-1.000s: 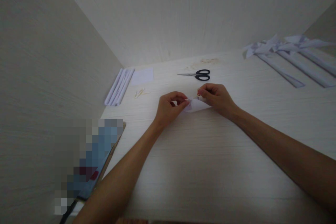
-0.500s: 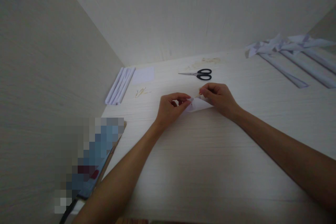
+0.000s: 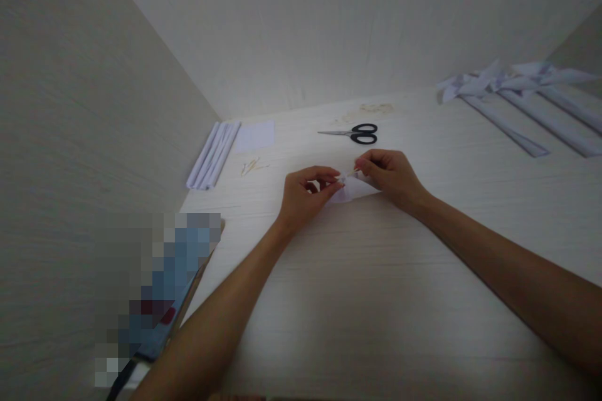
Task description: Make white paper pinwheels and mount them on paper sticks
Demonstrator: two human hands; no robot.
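My left hand [image 3: 305,194] pinches the gathered part of a folded white paper [image 3: 360,189] in the middle of the table. Opposite it, my right hand [image 3: 392,177] has its thumb and forefinger closed on a thin, pale stick [image 3: 350,173], whose other end meets the paper near my left fingertips. Whether the stick passes through the paper is too small to tell. Beyond my hands lie black-handled scissors [image 3: 363,133], blades pointing left. Several thin, pale sticks [image 3: 254,166] are scattered to the left of my left hand.
Rolled white paper tubes [image 3: 214,155] lie at the left beside a flat white sheet [image 3: 255,136]. Several paper pinwheels [image 3: 480,84] on paper sticks rest at the far right. A pixelated screen-like object [image 3: 188,263] stands by the left edge. Walls enclose the table's back and left.
Both hands keep their pinch on the paper and the stick, with only slight finger movement. The whole view has shifted slightly.
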